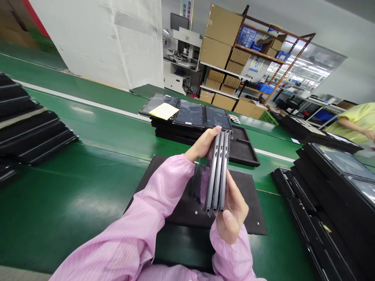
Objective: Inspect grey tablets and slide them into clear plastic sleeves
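Three dark tablets [217,171] in clear plastic film stand on edge, pressed together, between my two hands. My left hand [204,143] grips the far end of the bundle, its thumb at the top corner. At the near end, my right hand [233,212] is wrapped round the right side and the lower corner. Small ports show along the edges facing me. Beneath the bundle lies a black foam mat [181,212] with a few small white specks. Just beyond, more film-covered tablets [189,114] lie on stacked black trays, with a yellow sheet [164,111] on top.
A black foam tray [241,146] sits right of the far stack. Tall piles of black trays stand at left [26,121] and right [331,203] on the green bench [96,187]. At far right a person in yellow [356,123] works. Cardboard boxes [221,35] and shelving stand behind.
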Demonstrator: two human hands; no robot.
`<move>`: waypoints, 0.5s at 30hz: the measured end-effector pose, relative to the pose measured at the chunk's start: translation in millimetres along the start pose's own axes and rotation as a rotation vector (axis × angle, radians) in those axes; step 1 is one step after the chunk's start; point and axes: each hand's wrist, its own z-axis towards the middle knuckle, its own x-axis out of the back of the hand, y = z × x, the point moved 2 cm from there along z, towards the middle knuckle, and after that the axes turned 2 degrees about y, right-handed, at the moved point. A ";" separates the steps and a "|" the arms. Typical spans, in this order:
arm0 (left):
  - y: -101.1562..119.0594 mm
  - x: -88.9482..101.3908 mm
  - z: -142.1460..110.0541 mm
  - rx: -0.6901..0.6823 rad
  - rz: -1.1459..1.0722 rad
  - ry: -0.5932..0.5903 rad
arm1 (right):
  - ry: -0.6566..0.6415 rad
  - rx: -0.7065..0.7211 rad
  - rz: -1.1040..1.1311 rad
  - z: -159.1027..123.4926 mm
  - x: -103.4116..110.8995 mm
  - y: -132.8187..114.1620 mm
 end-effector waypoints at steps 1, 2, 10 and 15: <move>-0.1 0.0 0.0 0.002 0.003 0.003 | 0.001 0.000 -0.003 0.0 0.2 0.0; -0.3 0.0 -0.1 0.003 0.008 0.003 | -0.001 0.001 -0.005 0.1 0.2 -0.1; -0.5 -1.1 -1.5 -0.054 0.038 -0.016 | 0.028 0.035 -0.074 -1.4 -5.2 -6.8; -0.7 -4.5 -3.1 -0.077 0.041 -0.053 | -0.016 0.054 -0.197 -3.9 -9.1 -20.4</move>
